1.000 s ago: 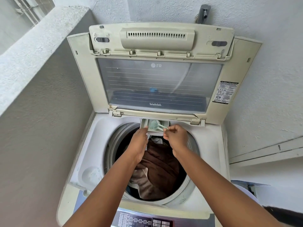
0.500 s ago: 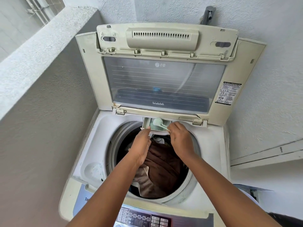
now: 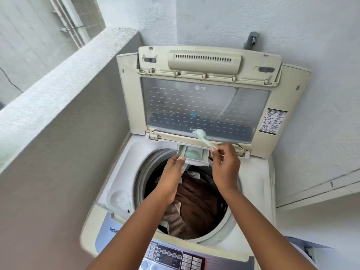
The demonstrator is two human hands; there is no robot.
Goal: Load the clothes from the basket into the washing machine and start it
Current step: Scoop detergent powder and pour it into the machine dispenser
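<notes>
Looking down from the head camera, we see the washing machine [image 3: 194, 172] with its lid [image 3: 204, 106] propped up at the far side and the clothes [image 3: 196, 203] already lying in the drum, brown fabric on top. The basket is out of view. At the far rim of the drum the detergent drawer [image 3: 192, 153] stands pulled out, with pale green powder in its tray.

Our worry from here is spillage: the right hand [image 3: 226, 166] pinches the handle of a small green scoop [image 3: 203, 138] between thumb and fingertips, its bowl raised toward the lid, and any powder clinging to it could scatter over the machine top if it tips. The drawer could also jam or shed powder into the drum if we push it in crookedly. We judge the machine cannot be started until the drawer is seated and the lid comes down.

Our left hand [image 3: 172, 176] reaches over the drum, fingers fairly straight, fingertips touching the drawer's near left corner and gripping nothing. Both forearms stretch from the near edge, over the control panel [image 3: 175, 256].
</notes>
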